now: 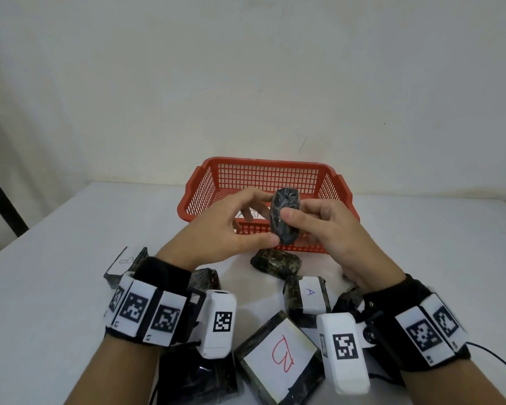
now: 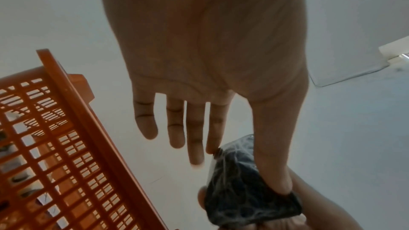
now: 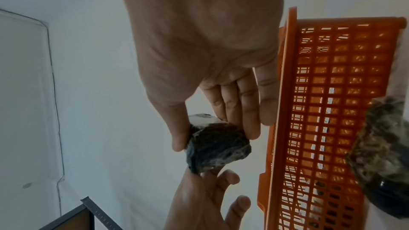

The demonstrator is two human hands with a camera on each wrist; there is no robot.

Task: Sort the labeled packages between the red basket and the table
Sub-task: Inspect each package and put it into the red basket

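Our left hand (image 1: 231, 226) pinches the dark packet (image 1: 284, 218) between thumb and forefinger, other fingers spread; our right hand (image 1: 327, 229) pinches it too, above the basket's (image 1: 263, 166) near rim. We should turn it until its label shows. It looks lumpy and film-wrapped; the basket is rigid mesh, the tabletop (image 1: 56, 258) smooth.

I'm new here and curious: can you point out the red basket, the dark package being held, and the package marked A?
red basket (image 1: 263, 163): head view, far rim.
dark package (image 1: 284, 219): head view, wrapped middle.
package marked A (image 1: 310, 293): head view, white label.
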